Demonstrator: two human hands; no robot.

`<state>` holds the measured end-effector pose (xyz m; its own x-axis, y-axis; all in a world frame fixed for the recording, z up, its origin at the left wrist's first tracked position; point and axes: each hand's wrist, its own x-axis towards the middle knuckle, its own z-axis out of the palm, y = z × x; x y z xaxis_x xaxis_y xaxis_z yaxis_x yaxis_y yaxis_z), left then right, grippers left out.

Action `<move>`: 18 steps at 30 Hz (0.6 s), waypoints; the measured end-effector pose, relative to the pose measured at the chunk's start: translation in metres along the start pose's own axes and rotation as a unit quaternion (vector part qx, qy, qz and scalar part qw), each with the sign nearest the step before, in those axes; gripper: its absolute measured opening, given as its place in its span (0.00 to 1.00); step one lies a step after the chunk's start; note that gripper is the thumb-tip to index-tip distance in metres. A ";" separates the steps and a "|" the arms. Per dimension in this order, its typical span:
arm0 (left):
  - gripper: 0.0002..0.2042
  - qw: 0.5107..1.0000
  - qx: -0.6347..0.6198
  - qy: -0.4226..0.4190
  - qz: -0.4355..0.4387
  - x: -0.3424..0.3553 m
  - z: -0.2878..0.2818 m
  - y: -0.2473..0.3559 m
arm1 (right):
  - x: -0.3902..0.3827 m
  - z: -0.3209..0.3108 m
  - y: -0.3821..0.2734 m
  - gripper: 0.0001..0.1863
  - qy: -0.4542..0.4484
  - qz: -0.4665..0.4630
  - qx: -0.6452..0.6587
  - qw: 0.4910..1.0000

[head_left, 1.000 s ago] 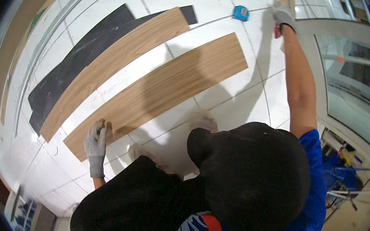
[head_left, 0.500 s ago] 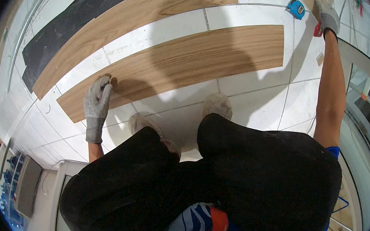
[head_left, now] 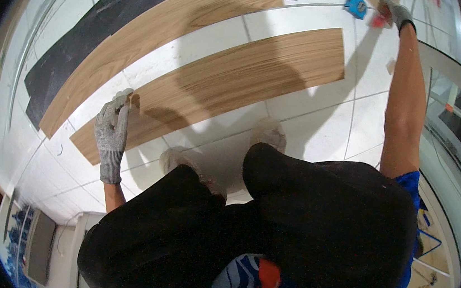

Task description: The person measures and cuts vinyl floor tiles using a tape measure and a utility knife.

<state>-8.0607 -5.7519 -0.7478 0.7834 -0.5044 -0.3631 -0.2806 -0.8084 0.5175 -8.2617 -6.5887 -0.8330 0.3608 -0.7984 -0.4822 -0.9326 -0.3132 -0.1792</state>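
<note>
Head view. I see the plank [head_left: 238, 73] flat on white tiles [head_left: 330, 133], ahead of the shoes [head_left: 269, 135]. Left hand [head_left: 112, 123] at its left end, fingers half-bent; grip, cannot tell. Right hand [head_left: 397, 14] outstretched, blurred, by a red object [head_left: 378, 20]; grasp unclear. Blue tape measure [head_left: 355, 7] near.

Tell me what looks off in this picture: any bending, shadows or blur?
Head view: the nearer wooden plank looks bowed, likely from the fisheye lens; head view, middle: a dark shadow crosses that plank; head view, top right: the red object by the right hand is smeared, the blue tape measure crisper.
</note>
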 end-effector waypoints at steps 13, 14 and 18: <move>0.13 0.995 0.083 0.031 0.040 -0.005 -0.020 0.020 | -0.051 0.056 -0.065 0.47 0.105 -0.039 0.081 0.990; 0.13 0.996 0.064 0.020 0.060 0.007 -0.019 0.023 | -0.064 0.046 -0.025 0.45 0.182 -0.012 0.054 0.982; 0.12 0.999 0.038 0.001 0.038 -0.003 -0.012 0.002 | -0.114 0.054 -0.020 0.39 0.217 0.018 0.064 0.974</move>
<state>-8.0569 -5.7490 -0.7366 0.7596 -0.5646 -0.3229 -0.3806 -0.7884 0.4833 -8.2845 -6.4632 -0.8208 0.2710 -0.9587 -0.0865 -0.9281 -0.2364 -0.2877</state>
